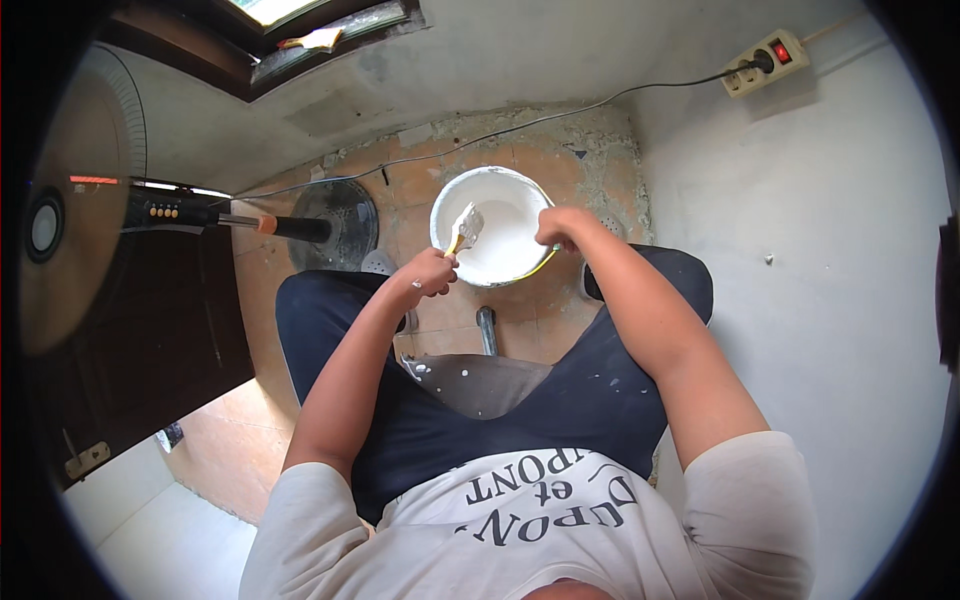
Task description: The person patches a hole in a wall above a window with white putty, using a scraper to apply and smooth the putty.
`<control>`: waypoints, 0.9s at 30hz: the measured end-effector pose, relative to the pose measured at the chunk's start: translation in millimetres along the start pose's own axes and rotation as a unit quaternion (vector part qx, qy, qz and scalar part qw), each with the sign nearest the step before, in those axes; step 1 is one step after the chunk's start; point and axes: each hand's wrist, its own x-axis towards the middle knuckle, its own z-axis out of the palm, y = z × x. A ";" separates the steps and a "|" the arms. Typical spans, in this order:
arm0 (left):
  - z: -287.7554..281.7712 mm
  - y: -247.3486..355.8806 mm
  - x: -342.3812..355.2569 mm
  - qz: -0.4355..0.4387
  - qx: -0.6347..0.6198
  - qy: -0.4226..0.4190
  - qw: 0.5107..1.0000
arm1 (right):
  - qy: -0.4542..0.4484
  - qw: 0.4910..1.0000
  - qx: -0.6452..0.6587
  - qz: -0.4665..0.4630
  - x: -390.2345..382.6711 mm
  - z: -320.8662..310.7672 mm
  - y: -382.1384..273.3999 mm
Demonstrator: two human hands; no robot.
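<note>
My left hand [429,272] is closed on the handle of a paintbrush [465,228], whose white-coated bristles are over the left part of a round white bucket [478,175] holding white paint or a similar liquid. My right hand [562,228] is closed at the bucket's right rim, beside its yellow handle [540,264]; whether it grips rim or handle is unclear. The bucket stands on orange floor tiles [400,210] between my knees.
A standing fan [45,228] is at the left, its round black base [350,215] near my left knee. A dark wooden panel [160,330] stands below it. A power strip [765,65] with a cable is on the right wall [800,320]. Another brush [318,39] lies on the window sill.
</note>
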 end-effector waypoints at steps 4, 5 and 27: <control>-6.9 -11.8 18.7 -0.004 0.037 -0.012 0.999 | -0.159 0.977 -0.112 -0.081 3.9 51.8 -6.7; -8.3 -14.5 24.2 0.003 0.064 -0.009 0.998 | -0.249 0.956 -0.075 -0.137 1.7 68.8 -11.6; -78.7 -4.8 38.7 0.083 0.102 -0.089 0.987 | -0.268 0.906 0.083 -0.318 -47.9 140.5 -101.9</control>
